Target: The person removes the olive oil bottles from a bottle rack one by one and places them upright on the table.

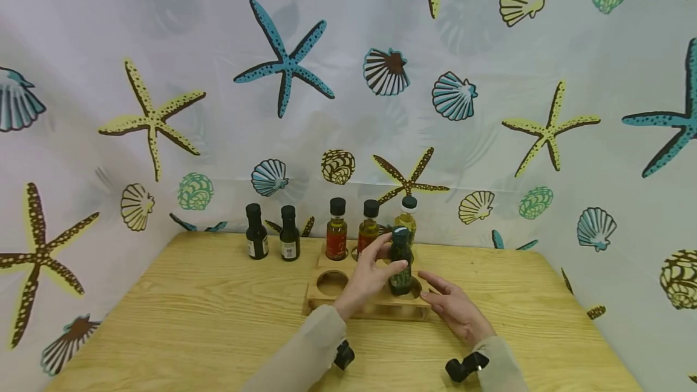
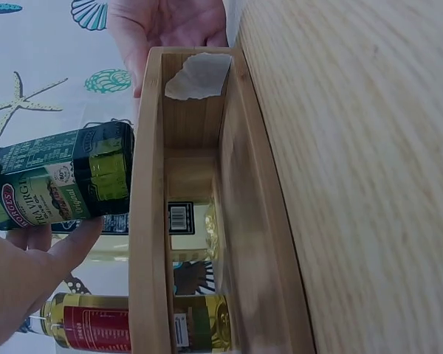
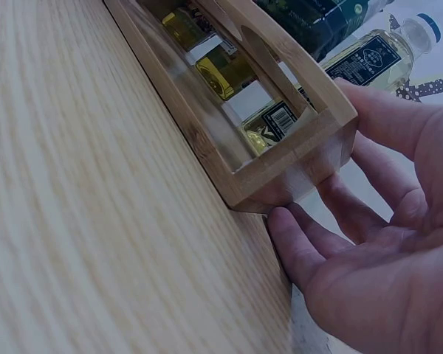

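My left hand (image 1: 369,274) grips a dark green bottle (image 1: 400,265) with a black cap, held upright over the front right hole of a wooden rack (image 1: 372,307). In the left wrist view the bottle (image 2: 66,177) bears a green label, and its base is at the rack's top board (image 2: 149,199). At the rack's right end is my right hand (image 1: 457,310), fingers apart. The right wrist view shows that hand (image 3: 384,199) with its fingertips touching the rack's end (image 3: 295,181).
Two bottles with red labels (image 1: 336,238) (image 1: 368,225) and a pale yellow one (image 1: 407,218) stand in the rack's back row. The front left hole (image 1: 332,283) holds nothing. Two dark bottles (image 1: 257,239) (image 1: 290,241) stand left of the rack on the wooden table (image 1: 218,307).
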`<state>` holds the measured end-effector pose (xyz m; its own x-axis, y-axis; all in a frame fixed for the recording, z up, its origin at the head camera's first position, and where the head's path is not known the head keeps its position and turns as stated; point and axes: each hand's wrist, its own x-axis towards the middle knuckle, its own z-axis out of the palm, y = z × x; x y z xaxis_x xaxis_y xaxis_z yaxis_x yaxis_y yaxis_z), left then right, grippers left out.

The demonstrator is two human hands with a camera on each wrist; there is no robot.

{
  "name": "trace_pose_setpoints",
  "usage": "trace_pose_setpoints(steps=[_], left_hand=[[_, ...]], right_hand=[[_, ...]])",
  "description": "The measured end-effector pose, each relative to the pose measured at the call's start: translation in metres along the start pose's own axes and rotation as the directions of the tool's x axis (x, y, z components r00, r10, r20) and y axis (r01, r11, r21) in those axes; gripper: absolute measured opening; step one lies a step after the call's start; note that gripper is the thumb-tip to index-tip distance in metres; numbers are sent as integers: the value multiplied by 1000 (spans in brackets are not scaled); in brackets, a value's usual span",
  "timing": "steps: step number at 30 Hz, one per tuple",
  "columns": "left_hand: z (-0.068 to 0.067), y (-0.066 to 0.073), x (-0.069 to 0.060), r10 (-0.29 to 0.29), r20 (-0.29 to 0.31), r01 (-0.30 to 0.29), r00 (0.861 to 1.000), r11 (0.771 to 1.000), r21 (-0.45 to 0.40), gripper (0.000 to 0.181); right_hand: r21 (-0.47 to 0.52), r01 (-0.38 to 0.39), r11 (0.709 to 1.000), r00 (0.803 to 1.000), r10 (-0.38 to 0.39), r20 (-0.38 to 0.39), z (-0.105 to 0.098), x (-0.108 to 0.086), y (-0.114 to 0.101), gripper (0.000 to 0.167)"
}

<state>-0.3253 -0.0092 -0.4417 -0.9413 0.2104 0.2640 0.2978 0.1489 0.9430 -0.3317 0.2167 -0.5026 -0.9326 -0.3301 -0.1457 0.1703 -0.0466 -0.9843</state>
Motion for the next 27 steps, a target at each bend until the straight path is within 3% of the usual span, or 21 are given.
trace_pose_setpoints(steps=[8, 27], left_hand=[[-10, 1, -1, -8, 5, 8, 1000, 999, -37, 75], [-32, 1, -5, 1, -7, -1, 1000, 999, 50, 68]], right_hand=[[-2, -1, 1000, 1000, 1, 6, -1, -1, -1, 60], [-15, -2, 1000, 1000, 2, 17, -1, 0, -3, 61]])
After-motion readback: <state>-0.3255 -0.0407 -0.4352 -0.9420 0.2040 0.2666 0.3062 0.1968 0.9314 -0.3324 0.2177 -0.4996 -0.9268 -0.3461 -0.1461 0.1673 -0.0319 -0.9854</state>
